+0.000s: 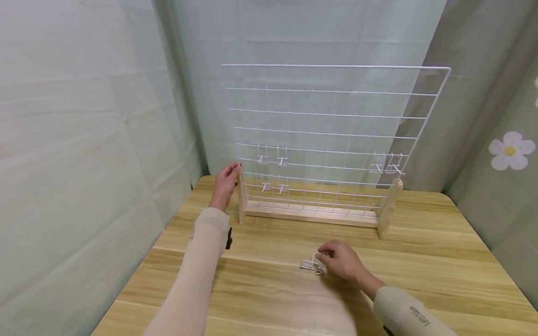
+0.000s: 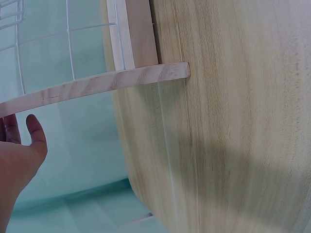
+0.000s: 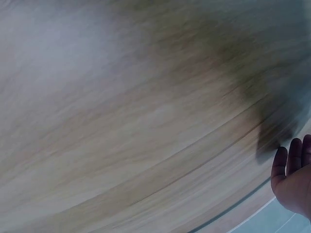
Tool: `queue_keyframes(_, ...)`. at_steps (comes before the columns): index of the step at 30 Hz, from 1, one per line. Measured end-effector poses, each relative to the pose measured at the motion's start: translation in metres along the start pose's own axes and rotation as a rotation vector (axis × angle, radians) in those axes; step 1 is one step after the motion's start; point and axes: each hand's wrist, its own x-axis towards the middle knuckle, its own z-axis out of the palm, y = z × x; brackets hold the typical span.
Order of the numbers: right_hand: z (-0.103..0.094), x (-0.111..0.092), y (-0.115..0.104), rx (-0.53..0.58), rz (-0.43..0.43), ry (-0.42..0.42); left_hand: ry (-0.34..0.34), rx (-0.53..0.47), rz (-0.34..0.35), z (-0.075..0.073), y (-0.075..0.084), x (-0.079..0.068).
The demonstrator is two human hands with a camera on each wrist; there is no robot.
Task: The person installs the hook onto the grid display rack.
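Note:
In the head view, a white wire grid (image 1: 336, 66) stands upright in a wooden base (image 1: 311, 214) with a post at each side. My left hand (image 1: 225, 184) touches the left wooden post (image 1: 241, 198) near its top. The left wrist view shows that hand's thumb (image 2: 37, 133) extended beside the post, its other fingertips partly hidden behind it. Low over the front middle of the table, my right hand (image 1: 342, 261) pinches a white wire hook (image 1: 311, 265) at its upper wire. The right wrist view is blurred and catches only bent fingers (image 3: 286, 162), with the hook out of frame.
Several similar hooks (image 1: 281, 161) hang on the grid's lower left, and others (image 1: 378, 167) at its lower right. The wood-grain table (image 1: 260, 289) extends around the stand. Pale green curtains (image 1: 101, 140) enclose the back and sides.

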Motion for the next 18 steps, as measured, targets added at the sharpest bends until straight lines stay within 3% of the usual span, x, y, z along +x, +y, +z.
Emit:
queue_keyframes(11,-0.003,-0.0026,0.0019,0.0,-0.018,-0.018,-0.005,-0.016,0.013,0.0005,0.0,-0.0016)
queue_keyframes(18,0.0023,-0.0067,-0.0034,-0.033,-0.095,-0.056,-0.017,-0.015,-0.003,0.0003,0.0039,-0.0035)
